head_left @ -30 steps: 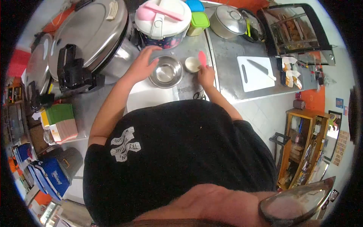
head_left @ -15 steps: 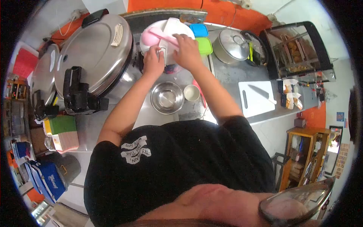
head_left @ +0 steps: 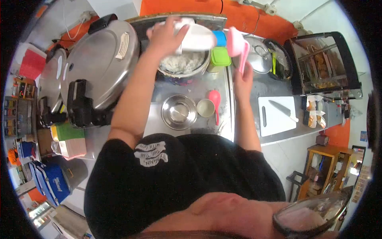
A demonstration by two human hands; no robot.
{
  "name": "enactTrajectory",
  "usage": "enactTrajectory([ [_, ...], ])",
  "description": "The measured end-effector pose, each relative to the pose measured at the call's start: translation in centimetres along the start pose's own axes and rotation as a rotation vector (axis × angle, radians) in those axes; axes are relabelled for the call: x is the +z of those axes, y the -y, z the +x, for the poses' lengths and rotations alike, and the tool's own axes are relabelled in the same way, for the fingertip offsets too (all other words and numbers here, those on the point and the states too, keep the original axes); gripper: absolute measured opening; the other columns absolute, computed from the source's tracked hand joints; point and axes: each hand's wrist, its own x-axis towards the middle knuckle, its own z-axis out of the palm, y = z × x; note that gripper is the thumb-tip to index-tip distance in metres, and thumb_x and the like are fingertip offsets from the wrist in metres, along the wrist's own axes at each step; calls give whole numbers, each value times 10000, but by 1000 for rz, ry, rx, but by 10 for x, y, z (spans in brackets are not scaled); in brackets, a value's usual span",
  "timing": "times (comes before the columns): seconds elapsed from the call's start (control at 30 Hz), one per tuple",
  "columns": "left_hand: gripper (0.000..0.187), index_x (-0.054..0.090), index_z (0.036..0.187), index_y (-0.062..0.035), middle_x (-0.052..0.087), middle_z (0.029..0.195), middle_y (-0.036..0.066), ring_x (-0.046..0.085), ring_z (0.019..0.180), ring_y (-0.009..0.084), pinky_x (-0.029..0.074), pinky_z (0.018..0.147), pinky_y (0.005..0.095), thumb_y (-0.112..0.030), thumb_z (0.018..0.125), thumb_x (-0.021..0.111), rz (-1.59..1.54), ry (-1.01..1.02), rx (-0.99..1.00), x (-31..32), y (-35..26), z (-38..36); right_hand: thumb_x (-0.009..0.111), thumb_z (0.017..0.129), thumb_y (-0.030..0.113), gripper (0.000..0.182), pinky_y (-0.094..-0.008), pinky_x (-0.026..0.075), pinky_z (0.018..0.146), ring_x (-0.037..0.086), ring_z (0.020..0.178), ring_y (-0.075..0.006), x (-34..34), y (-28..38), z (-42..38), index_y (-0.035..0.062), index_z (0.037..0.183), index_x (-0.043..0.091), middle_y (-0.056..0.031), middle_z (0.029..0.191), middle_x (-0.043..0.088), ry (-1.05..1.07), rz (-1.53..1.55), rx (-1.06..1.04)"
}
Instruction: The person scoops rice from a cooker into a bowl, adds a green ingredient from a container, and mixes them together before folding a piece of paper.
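A round pot of white rice (head_left: 181,63) stands at the back of the steel counter, uncovered at its front. Above it, my left hand (head_left: 165,38) grips a white lid (head_left: 197,38), blurred and tilted over the pot's rear. My right hand (head_left: 243,79) holds a pink ladle (head_left: 237,44) by the handle, its bowl end raised over the counter. In front of the pot sit a steel bowl (head_left: 179,112), a small cup (head_left: 205,108) and a pink-red spoon (head_left: 215,99).
Two big steel cookers (head_left: 99,67) line the left side. Green (head_left: 221,56) and blue (head_left: 219,38) lidded containers stand beside the rice pot. To the right are a lidded pot (head_left: 260,57), a cutting board (head_left: 270,125) with a knife (head_left: 281,107), and a glass-front oven (head_left: 318,63).
The lid has lifted off the rice pot with my left hand, exposing the rice. My right hand has moved right, carrying the pink ladle off the lid.
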Motion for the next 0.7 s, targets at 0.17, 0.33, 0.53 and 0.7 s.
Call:
enactTrajectory([
  [0.17, 483, 515, 1223, -88, 592, 1164, 162, 500, 1144, 341, 322, 975, 505, -394, 851, 534, 260, 253, -138, -65, -73, 90, 514, 909, 103, 301, -228, 378, 498, 463, 570, -73, -19, -9, -23, 63, 1176, 382, -9, 717, 499, 161, 393, 535],
  [0.33, 433, 523, 1220, -66, 582, 1173, 161, 517, 1128, 310, 358, 958, 498, -236, 827, 588, 222, -548, 202, -42, -75, 134, 557, 847, 120, 312, -375, 479, 653, 614, 734, -277, 11, -24, -1, 8, 1108, 429, -188, 864, 606, 308, -104, 344],
  [0.53, 112, 554, 951, -6, 598, 831, 109, 584, 815, 221, 452, 725, 306, -78, 922, 474, -814, -559, 383, -4, -85, -13, 490, 864, 199, 305, -512, 462, 743, 583, 901, -466, 61, 5, 97, 11, 1101, 456, -299, 924, 606, 190, -335, 160],
  [0.7, 235, 558, 1055, -24, 587, 934, 43, 538, 919, 122, 420, 843, 270, -193, 989, 409, -974, 373, -212, 46, -19, -155, 527, 872, 236, 314, -492, 465, 747, 606, 857, -434, 75, 8, 136, 19, 1092, 472, -266, 899, 627, 270, -536, 129],
])
